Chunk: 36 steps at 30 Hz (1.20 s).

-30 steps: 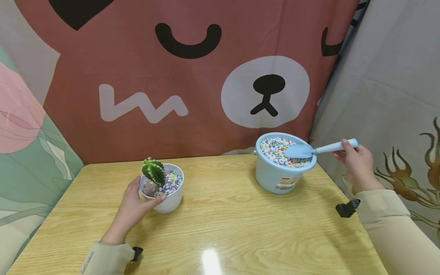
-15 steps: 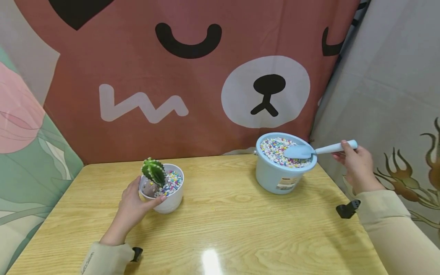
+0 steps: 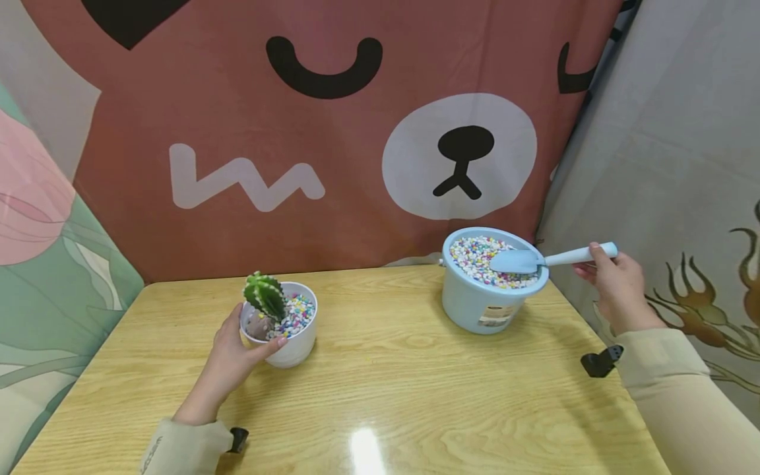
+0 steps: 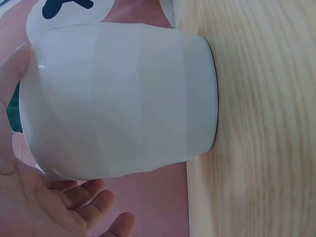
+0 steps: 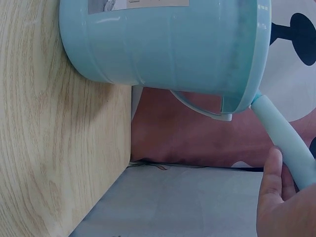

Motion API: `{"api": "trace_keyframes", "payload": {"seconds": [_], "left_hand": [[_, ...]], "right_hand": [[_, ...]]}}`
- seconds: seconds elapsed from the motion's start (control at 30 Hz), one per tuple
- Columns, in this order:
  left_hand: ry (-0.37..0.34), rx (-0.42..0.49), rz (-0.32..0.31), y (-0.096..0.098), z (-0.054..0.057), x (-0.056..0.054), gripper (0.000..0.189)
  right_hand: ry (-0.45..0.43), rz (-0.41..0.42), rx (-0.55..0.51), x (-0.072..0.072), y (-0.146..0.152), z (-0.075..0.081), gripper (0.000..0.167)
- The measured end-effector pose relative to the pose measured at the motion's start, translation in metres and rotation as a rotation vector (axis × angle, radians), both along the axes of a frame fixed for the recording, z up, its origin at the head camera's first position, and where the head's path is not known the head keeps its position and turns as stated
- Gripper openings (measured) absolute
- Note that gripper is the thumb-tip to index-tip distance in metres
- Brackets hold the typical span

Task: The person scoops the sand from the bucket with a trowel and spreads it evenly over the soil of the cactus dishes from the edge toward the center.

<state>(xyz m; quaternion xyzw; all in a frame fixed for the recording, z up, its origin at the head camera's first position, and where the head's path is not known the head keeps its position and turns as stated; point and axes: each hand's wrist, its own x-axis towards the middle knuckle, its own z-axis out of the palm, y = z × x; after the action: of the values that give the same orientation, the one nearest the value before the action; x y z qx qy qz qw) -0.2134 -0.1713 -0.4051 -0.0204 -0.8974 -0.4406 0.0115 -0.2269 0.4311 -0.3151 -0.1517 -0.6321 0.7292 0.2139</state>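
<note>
My left hand (image 3: 234, 346) grips the near-left rim of a white pot (image 3: 293, 349), thumb at the front and fingers round the far side. A green cactus (image 3: 265, 295) leans left in it, beside multicoloured pebbles (image 3: 299, 313) and a brownish lump (image 3: 259, 325). In the left wrist view the pot (image 4: 118, 98) stands with its base on the table. At the right, my right hand (image 3: 619, 290) holds the handle of a light blue trowel (image 3: 516, 261). Its blade lies on the pebbles (image 3: 475, 254) inside a light blue bucket (image 3: 477, 310); the handle (image 5: 286, 140) sticks out past the rim.
Both containers stand on a light wooden table (image 3: 380, 369), the bucket near its back right corner. A curtain with a bear face (image 3: 350, 152) hangs behind the table, and a pale curtain (image 3: 659, 165) hangs at the right. The bucket's bail handle (image 5: 200, 108) hangs at its side.
</note>
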Motion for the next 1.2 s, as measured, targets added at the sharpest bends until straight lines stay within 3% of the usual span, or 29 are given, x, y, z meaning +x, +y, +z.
{"api": "trace_keyframes", "payload": {"seconds": [0.23, 0.47, 0.6, 0.73, 0.87, 1.0, 1.1, 1.2], "left_hand": [[0.008, 0.001, 0.001, 0.001, 0.0, 0.0, 0.12], [0.008, 0.009, -0.011, 0.003, -0.001, -0.002, 0.12], [-0.002, 0.01, -0.011, 0.003, -0.001, -0.002, 0.122], [-0.005, 0.011, -0.005, 0.001, 0.0, -0.001, 0.122], [0.0, 0.009, -0.005, 0.001, 0.001, -0.001, 0.122], [0.002, 0.004, -0.001, 0.0, 0.001, 0.0, 0.12], [0.016, 0.004, -0.003, 0.0, 0.0, 0.0, 0.119], [0.037, 0.012, -0.012, 0.001, 0.0, 0.001, 0.117]], "right_hand": [[-0.084, -0.02, 0.123, -0.003, -0.004, 0.001, 0.021], [-0.045, -0.014, 0.145, -0.005, -0.016, -0.003, 0.02], [-0.098, -0.013, 0.189, -0.008, -0.026, -0.008, 0.023], [-0.171, 0.017, 0.26, -0.012, -0.038, -0.01, 0.028], [-0.137, 0.031, 0.232, -0.013, -0.045, -0.008, 0.028], [-0.1, 0.127, 0.194, -0.01, -0.047, -0.007, 0.027], [-0.094, 0.188, 0.229, -0.01, -0.05, -0.008, 0.029], [-0.101, 0.187, 0.236, -0.01, -0.051, -0.009, 0.029]]}}
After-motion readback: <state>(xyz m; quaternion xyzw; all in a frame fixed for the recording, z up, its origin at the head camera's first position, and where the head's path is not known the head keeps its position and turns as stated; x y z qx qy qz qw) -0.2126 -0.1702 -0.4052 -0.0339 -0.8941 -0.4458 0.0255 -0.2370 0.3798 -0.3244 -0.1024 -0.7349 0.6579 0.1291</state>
